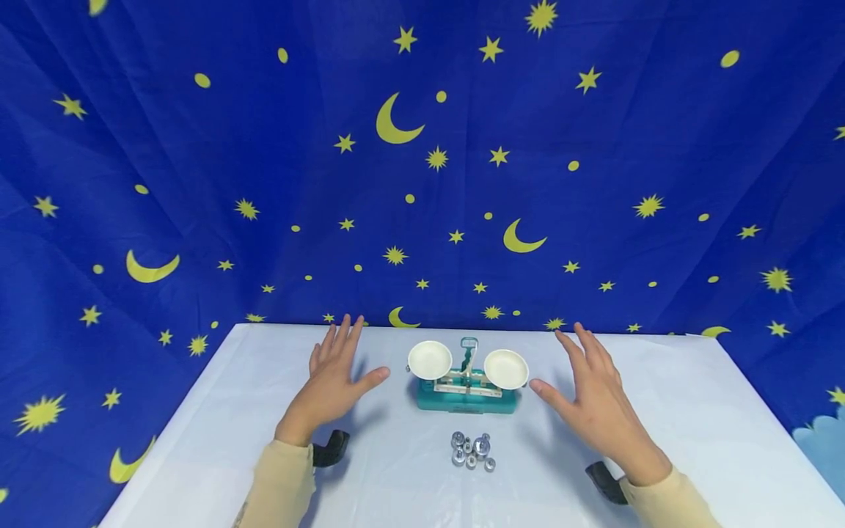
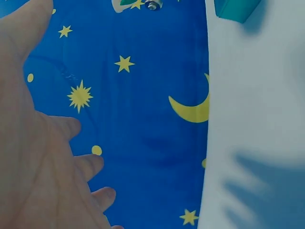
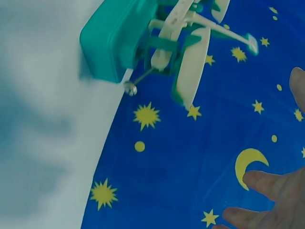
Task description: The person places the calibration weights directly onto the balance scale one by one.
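Observation:
A small green balance scale point(image 1: 467, 400) with two white pans stands towards the back of the white table. Its left pan point(image 1: 430, 360) and right pan point(image 1: 506, 369) both hold nothing. In front of it lies a cluster of several shiny metal weights point(image 1: 481, 446). My left hand point(image 1: 333, 385) hovers left of the scale, fingers spread and thumb towards the left pan. On the other side my right hand point(image 1: 597, 400) is held with spread fingers, its thumb tip close to the right pan. In the right wrist view the scale's green base point(image 3: 112, 40) shows from the side.
A blue cloth point(image 1: 449, 183) with yellow stars and moons hangs behind and beside the table point(image 1: 396, 477). Black wrist mounts point(image 1: 331, 449) sit under both wrists. The hands cast shadows on the tabletop.

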### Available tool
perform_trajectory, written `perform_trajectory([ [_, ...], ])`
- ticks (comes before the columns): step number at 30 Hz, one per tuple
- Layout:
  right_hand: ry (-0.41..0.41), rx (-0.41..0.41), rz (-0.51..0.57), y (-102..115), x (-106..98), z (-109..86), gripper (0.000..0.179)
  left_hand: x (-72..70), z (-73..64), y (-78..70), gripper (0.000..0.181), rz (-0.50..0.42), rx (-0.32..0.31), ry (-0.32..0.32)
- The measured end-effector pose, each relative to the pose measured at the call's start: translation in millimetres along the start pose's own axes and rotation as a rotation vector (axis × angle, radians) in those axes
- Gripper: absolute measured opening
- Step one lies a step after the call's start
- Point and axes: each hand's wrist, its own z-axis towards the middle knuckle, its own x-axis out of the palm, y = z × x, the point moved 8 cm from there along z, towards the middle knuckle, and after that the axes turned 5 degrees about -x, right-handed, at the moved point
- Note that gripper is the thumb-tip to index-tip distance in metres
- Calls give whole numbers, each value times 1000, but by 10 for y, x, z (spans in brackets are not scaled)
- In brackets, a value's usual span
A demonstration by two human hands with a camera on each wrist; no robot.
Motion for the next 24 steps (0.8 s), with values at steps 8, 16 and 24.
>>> perform_trajectory([
  [8, -34, -16, 43, 132, 53, -44, 79, 191, 5, -6, 96, -89, -24, 41],
  [16, -21, 2, 57, 238, 134, -106, 76, 383, 14, 45, 94, -167, -50, 48],
  [24, -43, -21, 93, 314, 217, -175, 71, 520, 0, 14, 94, -261, -66, 70],
])
